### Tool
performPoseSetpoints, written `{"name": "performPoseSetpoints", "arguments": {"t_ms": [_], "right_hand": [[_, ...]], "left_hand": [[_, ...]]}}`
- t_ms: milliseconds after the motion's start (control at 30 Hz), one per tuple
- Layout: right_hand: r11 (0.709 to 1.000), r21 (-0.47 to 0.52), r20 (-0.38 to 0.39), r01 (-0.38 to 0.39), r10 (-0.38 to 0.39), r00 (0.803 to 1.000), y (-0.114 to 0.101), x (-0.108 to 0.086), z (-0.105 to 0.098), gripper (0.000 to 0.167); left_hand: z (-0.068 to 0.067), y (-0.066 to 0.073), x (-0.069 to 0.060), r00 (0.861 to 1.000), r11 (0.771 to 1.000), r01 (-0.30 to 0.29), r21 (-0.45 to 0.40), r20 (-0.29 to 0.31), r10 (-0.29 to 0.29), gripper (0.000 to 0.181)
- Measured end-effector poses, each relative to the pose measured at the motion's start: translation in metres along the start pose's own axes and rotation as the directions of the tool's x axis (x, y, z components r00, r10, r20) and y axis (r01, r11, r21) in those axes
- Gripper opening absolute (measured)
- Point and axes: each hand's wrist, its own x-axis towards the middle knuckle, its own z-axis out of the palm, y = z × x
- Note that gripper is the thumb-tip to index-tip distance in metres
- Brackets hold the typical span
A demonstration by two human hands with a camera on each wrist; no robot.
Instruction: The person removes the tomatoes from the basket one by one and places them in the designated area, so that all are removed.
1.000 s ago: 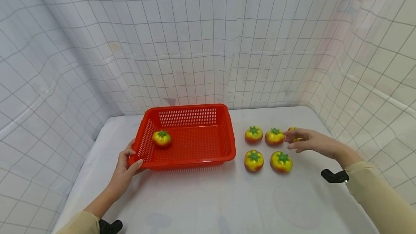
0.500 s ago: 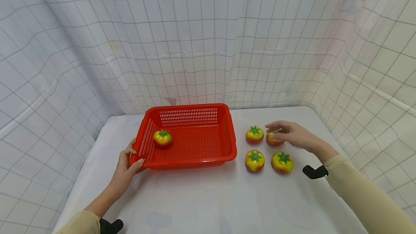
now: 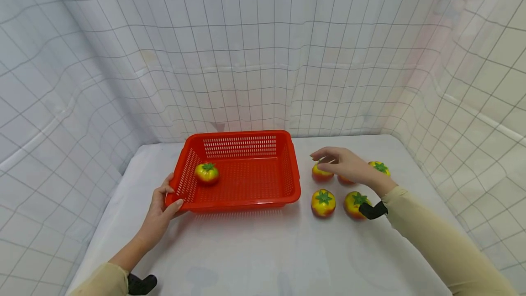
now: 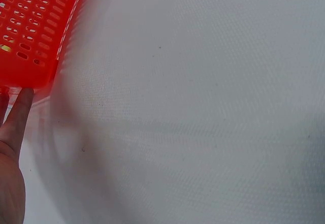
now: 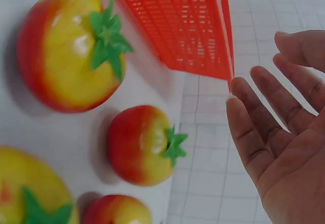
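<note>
My left hand grips the left front corner of a red slatted plastic basket, thumb on the front rim and fingers at the left side. One red-yellow toy tomato with a green star-shaped calyx sits inside at the left. My right hand hovers over the back row of similar tomatoes, fingers loosely bent and holding nothing. It partly hides the back-left tomato and the middle one. In the right wrist view the hand appears spread, apart from the nearest tomato.
On the white table, right of the basket, are a front-left tomato, a front-right tomato partly behind the wrist strap, and a back-right tomato. Grid-patterned white curtains stand around the back and sides.
My right hand has moved left over the back row, from beside the back-right tomato to above the back-left one. The left hand and basket stay nearly in place.
</note>
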Motion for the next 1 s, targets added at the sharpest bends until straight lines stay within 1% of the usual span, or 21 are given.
{"name": "performPoseSetpoints", "arguments": {"t_ms": [133, 300, 533, 833, 1000], "right_hand": [[0.998, -0.016, 0.008, 0.061, -0.061, 0.998, -0.017, 0.014, 0.008, 0.035], [0.993, -0.054, 0.031, 0.102, -0.100, 0.994, -0.039, 0.034, 0.022, 0.035], [0.978, -0.087, 0.065, 0.191, -0.186, 0.980, -0.062, 0.060, 0.038, 0.031], [0.968, -0.117, 0.107, 0.222, -0.210, 0.972, -0.085, 0.079, 0.051, 0.033], [0.960, -0.106, 0.133, 0.261, -0.246, 0.960, -0.094, 0.091, 0.058, 0.035]], "left_hand": [[0.000, 0.001, 0.000, 1.000, 1.000, 0.010, 0.002, -0.002, -0.010, 0.029], [0.000, 0.002, 0.000, 1.000, 1.000, 0.010, 0.000, 0.001, -0.010, 0.030], [0.001, 0.001, 0.000, 1.000, 1.000, 0.013, 0.002, -0.007, -0.013, 0.030], [0.003, 0.003, 0.000, 1.000, 1.000, 0.020, -0.002, -0.017, -0.020, 0.031], [0.003, 0.005, -0.002, 0.999, 1.000, 0.023, 0.009, -0.024, -0.023, 0.032]]}}
